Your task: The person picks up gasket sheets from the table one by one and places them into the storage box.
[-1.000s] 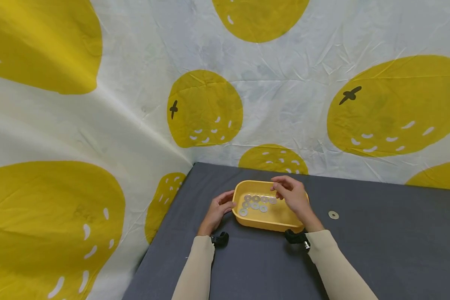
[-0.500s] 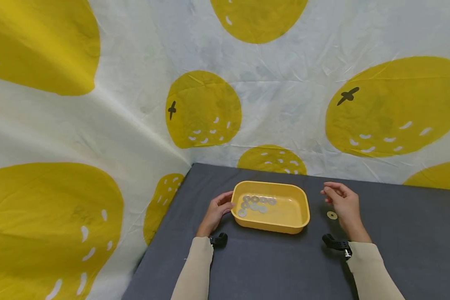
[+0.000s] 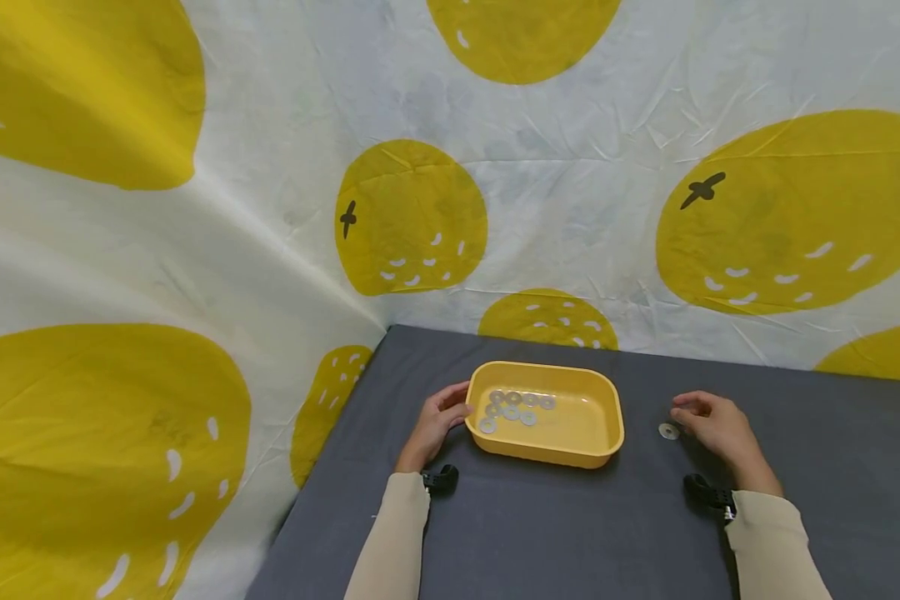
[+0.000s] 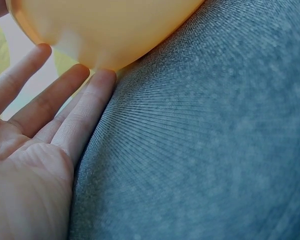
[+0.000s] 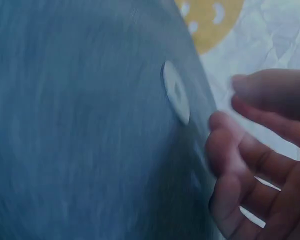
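Note:
A yellow plastic tub (image 3: 570,457) stands on the dark grey cloth, with several flat metal washers (image 3: 512,412) lying in its left half. My left hand (image 3: 431,425) is at the tub's left end. In the left wrist view its extended fingertips (image 4: 102,77) touch the tub's outer wall (image 4: 135,30). Outside the tub, to its right, a single washer (image 3: 668,431) lies flat on the cloth. My right hand (image 3: 723,429) hovers right beside that washer, fingers loosely bent and holding nothing. In the right wrist view, a gap shows between its fingers and the washer (image 5: 176,92).
Grey cloth (image 3: 555,533) covers the table. A white fabric backdrop (image 3: 570,225) with large yellow fruit prints rises behind the table and along its left side. Both wrists wear black camera mounts (image 3: 708,493).
My right hand has moved from over the tub rightward, then lower, to the lone washer on the cloth. The left hand stays at the tub's left end.

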Motion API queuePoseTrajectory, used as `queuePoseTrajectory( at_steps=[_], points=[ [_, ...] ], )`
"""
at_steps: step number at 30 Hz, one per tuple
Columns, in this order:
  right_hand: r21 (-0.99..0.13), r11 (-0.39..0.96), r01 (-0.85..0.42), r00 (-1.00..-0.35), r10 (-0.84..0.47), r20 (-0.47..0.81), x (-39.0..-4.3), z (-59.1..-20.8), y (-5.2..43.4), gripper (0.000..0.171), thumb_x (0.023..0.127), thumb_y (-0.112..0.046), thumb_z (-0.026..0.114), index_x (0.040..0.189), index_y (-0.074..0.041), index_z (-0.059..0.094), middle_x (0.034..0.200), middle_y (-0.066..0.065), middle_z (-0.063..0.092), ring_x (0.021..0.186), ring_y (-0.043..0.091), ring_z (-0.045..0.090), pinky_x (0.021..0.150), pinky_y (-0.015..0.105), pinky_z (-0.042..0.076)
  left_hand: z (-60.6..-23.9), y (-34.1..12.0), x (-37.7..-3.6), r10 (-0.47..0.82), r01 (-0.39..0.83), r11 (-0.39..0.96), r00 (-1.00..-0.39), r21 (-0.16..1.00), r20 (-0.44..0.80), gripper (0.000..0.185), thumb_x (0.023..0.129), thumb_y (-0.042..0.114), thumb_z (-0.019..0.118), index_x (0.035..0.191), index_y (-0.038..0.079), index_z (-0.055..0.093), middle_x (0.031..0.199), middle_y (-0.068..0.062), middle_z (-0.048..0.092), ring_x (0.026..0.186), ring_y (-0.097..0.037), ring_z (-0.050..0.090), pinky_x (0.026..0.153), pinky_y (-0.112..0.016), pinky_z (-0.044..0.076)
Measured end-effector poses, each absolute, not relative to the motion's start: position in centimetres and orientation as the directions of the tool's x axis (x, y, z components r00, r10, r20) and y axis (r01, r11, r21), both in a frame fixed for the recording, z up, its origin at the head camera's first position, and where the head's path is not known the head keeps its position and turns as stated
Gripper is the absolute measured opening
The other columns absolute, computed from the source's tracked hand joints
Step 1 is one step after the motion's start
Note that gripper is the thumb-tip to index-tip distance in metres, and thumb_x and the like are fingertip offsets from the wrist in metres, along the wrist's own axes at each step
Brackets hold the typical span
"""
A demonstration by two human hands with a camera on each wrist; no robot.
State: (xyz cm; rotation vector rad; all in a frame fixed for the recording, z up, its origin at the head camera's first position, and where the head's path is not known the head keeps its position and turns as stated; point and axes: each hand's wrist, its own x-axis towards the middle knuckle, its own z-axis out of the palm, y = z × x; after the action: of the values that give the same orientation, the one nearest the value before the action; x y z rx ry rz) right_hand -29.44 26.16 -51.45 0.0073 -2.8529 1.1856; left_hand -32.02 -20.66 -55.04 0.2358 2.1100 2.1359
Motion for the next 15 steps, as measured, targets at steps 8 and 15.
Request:
queuePoseTrajectory(
  at_steps=[8,15],
  points=[
    [-0.624,0.779,-0.063,-0.998,-0.064,0.021,-29.44,-51.82,26.94,0.032,0.094,-0.020,0.071,0.118,0.002,0.069,0.086,0.007,0.069,0.074,0.015,0.055,0.066,0.031,0.042,-54.90,-20.77,-32.02,0.198,0.016,-0.010,-0.980,1.000,0.018,0.050,0.096,0.012,0.067,0.145,0.013,0.058,0.144,-0.014,0.060,0.129,-0.032,0.059,0.102,-0.037,0.054],
    [-0.635,0.772,-0.043,-0.995,-0.087,-0.039,-29.34,-52.04,26.91,0.036,0.093,-0.026,0.074,0.118,0.000,0.071,0.086,0.005,0.065,0.076,0.017,0.054,0.069,0.032,0.041,-55.01,-20.63,-32.02,0.197,0.010,-0.004,-0.980,1.000,0.010,0.049,0.096,0.011,0.067,0.145,0.013,0.059,0.144,-0.014,0.060,0.129,-0.032,0.060,0.101,-0.037,0.055]
  ],
)
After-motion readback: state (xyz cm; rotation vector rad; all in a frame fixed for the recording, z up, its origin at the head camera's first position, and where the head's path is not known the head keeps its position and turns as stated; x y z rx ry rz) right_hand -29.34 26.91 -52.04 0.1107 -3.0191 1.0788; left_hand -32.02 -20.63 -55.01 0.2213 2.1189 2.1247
